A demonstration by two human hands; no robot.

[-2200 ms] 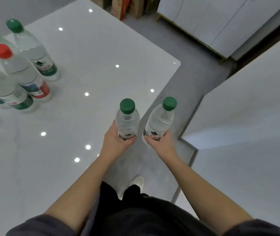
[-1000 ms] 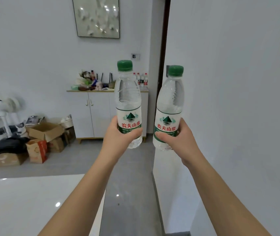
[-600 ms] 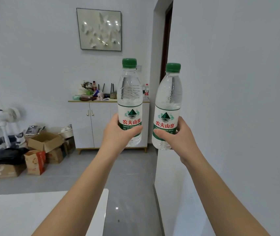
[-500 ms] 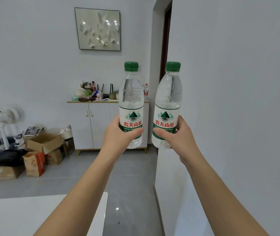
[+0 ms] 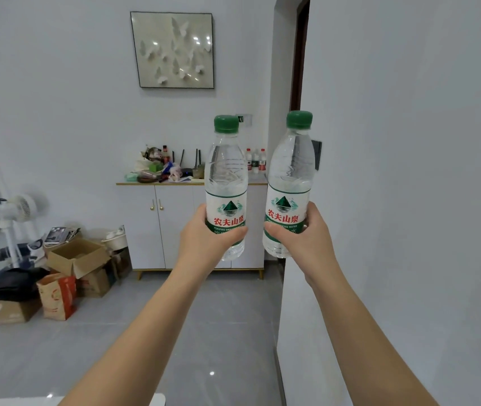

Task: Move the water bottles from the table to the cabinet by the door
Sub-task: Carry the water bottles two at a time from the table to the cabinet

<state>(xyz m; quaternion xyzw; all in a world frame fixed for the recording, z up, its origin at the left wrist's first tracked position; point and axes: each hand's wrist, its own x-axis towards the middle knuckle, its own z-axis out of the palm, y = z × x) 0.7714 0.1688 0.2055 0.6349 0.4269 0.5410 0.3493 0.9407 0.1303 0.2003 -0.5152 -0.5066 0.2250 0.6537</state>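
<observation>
I hold two clear, green-capped water bottles upright in front of me at arm's length. My left hand point(image 5: 207, 240) grips the left bottle point(image 5: 226, 174) around its label. Around the lower label of the right bottle point(image 5: 292, 177) my right hand point(image 5: 303, 238) is wrapped. Straight ahead across the floor stands the white cabinet point(image 5: 174, 227) with a wooden top, beside a dark doorway point(image 5: 299, 54). Several small bottles point(image 5: 256, 161) stand on its right end, partly hidden behind the held ones.
Clutter point(image 5: 160, 168) covers the cabinet's left half. Cardboard boxes point(image 5: 75, 268) and a paper bag point(image 5: 57, 297) lie on the grey floor at left, with a white fan point(image 5: 18, 218) behind. A white wall point(image 5: 409, 200) runs close on my right. The table corner point(image 5: 157, 401) shows at the bottom.
I have raised both bottles from over the table and turned to face the cabinet. The cabinet has come closer and the table has slipped almost out of view below.
</observation>
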